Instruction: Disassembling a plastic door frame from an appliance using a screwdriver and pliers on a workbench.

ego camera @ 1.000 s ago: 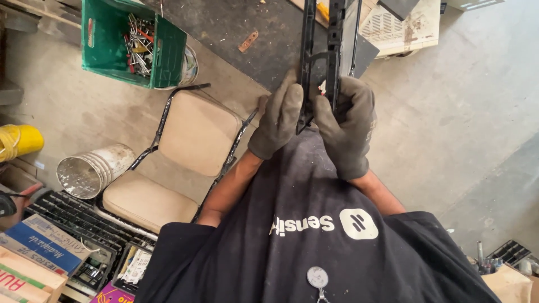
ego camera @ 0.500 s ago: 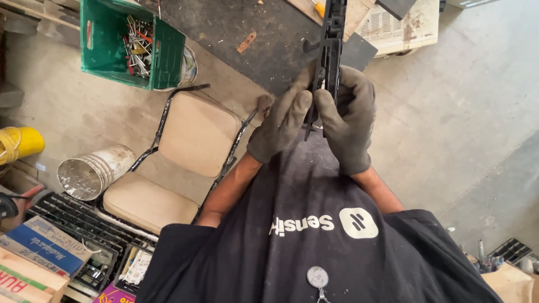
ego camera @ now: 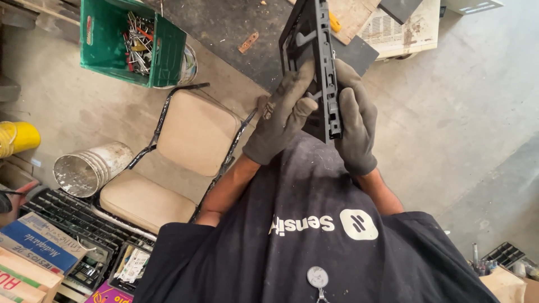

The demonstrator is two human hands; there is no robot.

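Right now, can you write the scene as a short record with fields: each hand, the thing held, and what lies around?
left hand: gloved left hand, fingers wrapped on the left side of the black plastic frame
right hand: gloved right hand, gripping the frame's right edge
held thing: long black frame, held upright in front of the chest
below, left: beige folding chair, metal bucket lying on its side
upper left: green crate with tools inside
floor: grey concrete floor
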